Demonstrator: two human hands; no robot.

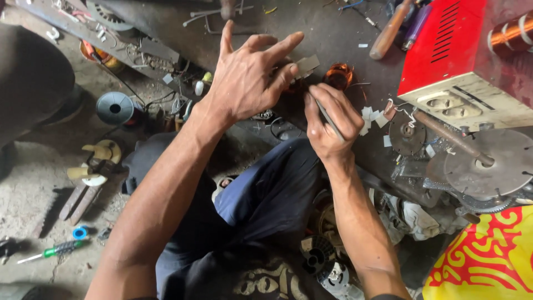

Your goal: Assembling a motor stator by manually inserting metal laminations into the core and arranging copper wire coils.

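My left hand [250, 75] reaches over a motor stator with copper windings [338, 75] on the dark workbench [327, 33]. Its thumb and forefinger pinch a small grey strip of insulating paper [307, 65] beside the windings, the other fingers spread. My right hand [328, 119] is closed around a thin metal rod-like tool [327, 116], held like a pen just below the stator. The lower part of the stator is hidden behind both hands.
A red metal box [455, 44] with a white socket panel stands at the right, a grey metal disc on a shaft [488, 161] below it. Wooden-handled tools [388, 30] lie at the back. A grey spool [115, 107], a screwdriver [53, 251] and motor parts [327, 266] are on the floor.
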